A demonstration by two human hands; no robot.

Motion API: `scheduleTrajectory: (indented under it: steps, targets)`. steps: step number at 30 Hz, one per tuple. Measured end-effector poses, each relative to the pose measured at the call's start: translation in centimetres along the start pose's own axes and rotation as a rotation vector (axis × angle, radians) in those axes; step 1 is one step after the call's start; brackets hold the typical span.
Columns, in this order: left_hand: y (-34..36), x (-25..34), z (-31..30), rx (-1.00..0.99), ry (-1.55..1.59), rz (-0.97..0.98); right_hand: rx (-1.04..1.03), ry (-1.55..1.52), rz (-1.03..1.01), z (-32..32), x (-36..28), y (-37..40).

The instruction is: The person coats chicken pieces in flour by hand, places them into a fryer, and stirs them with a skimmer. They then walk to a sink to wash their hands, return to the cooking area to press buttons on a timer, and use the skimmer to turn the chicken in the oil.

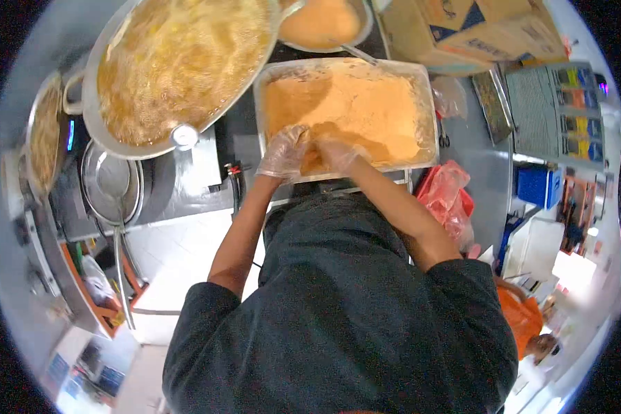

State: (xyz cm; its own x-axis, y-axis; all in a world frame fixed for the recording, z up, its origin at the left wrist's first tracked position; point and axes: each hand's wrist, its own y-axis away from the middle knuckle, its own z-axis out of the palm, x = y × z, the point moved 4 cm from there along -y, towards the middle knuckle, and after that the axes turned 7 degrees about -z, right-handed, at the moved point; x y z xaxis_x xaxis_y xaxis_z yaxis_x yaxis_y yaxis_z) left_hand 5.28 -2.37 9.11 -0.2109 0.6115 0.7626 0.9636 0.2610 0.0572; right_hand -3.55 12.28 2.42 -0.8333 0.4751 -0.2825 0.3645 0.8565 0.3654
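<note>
Orange flour (365,103) in the tray (343,62) buries my left hand (283,152) and right hand (338,156) fingers mid-coating; I cannot tell their grasp.

Both arms reach forward out of short dark sleeves (207,303) and are bare from above the elbow down to the wrist. The left arm (245,228) runs nearly straight. The right arm (400,207) bends at the elbow and angles inward, so the wrists converge. The left hand (285,152) and right hand (338,155) sit just beside each other, perhaps touching, each in a thin clear glove (276,165). The left fingers curl downward, knuckles up. The right hand lies palm down, fingertips hidden. Whether either hand grips anything cannot be told.
</note>
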Motion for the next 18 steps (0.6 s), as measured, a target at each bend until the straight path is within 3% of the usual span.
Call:
scheduleTrajectory:
  steps: [1, 2, 5, 8, 11, 12, 13, 14, 16, 17, 18]
  targets:
    - [0.2, 0.6, -1.0, 0.003, 0.064, -0.015, -0.122, 0.001, 0.076, -1.2, 0.8, 0.5]
    - [0.0, 0.8, -1.6, 0.008, 0.128, -0.027, 0.137, -0.172, 0.225, 0.9, 3.8, 1.1]
    - [-0.5, -1.6, 1.2, 0.060, 0.143, 0.009, 0.165, -0.316, 0.339, 2.8, 10.1, 3.9]
    - [0.0, -0.3, -0.5, -0.032, 0.034, -0.009, 0.124, -0.577, 0.411, -2.5, 12.0, 4.6]
    - [0.5, -0.3, -0.4, -0.008, -0.171, 0.112, 0.208, -0.941, 0.350, -13.1, 7.5, 3.6]
    - [0.6, -0.7, 0.3, 0.019, -0.245, 0.182, 0.297, -1.042, 0.240, -16.8, 4.8, 2.7]
    - [1.0, -0.8, 0.5, 0.171, -0.233, 0.334, 0.389, -1.144, 0.130, -20.6, 1.1, 1.9]
    - [1.0, -0.7, 0.5, 0.127, -0.251, 0.321, 0.483, -1.244, 0.020, -24.0, -2.5, 1.2]
    - [0.6, -0.5, 0.5, 0.036, -0.294, 0.302, 0.465, -1.289, -0.060, -28.8, -8.6, -2.1]
    - [0.8, -1.2, 1.7, 0.094, -0.408, 0.418, 0.341, -1.302, -0.088, -29.5, -10.4, -4.3]
    - [0.9, -1.1, 1.5, 0.069, -0.371, 0.390, 0.218, -1.314, -0.115, -29.8, -12.0, -6.2]
